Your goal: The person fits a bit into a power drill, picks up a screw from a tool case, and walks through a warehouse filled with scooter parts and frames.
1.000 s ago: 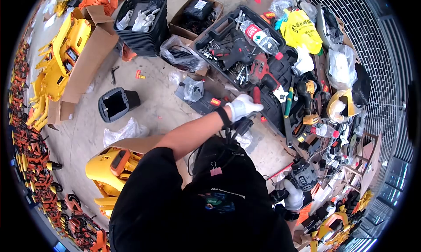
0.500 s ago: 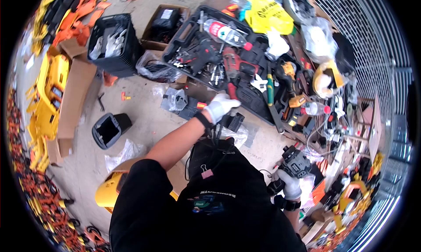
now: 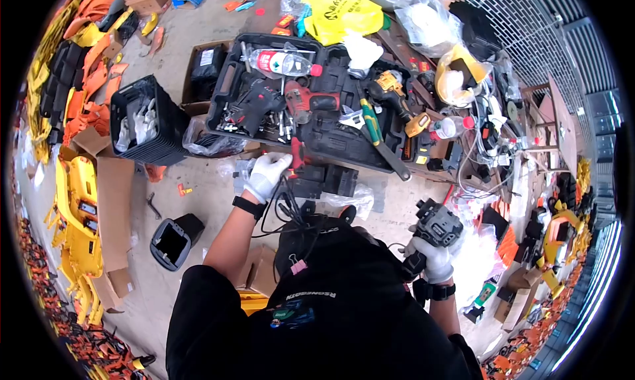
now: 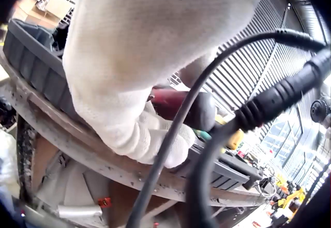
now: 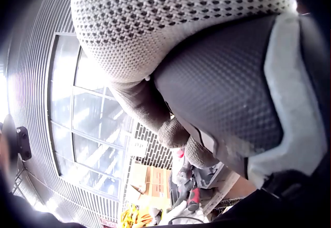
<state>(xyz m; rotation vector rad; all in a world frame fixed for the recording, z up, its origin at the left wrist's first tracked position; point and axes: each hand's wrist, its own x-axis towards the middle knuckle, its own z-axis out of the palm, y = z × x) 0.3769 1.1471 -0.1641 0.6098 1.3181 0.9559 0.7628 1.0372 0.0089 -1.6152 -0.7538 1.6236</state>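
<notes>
My left hand grips a red handle beside the black tool case, my right hand a power tool well apart, and slack cables hanging nearby, if caught on that handle, could jerk it loose

From my remote post I record the left hand in matt white knit, the red handle it grips smooth. The right hand wears coarse mesh-textured knit; its power tool shows dark plastic with a finely patterned, matt grip. Tool case: dull ribbed plastic. Bench edge beneath: scuffed, rough. Past the case's far edge, a yellow bag: glossy, creased plastic film.
</notes>
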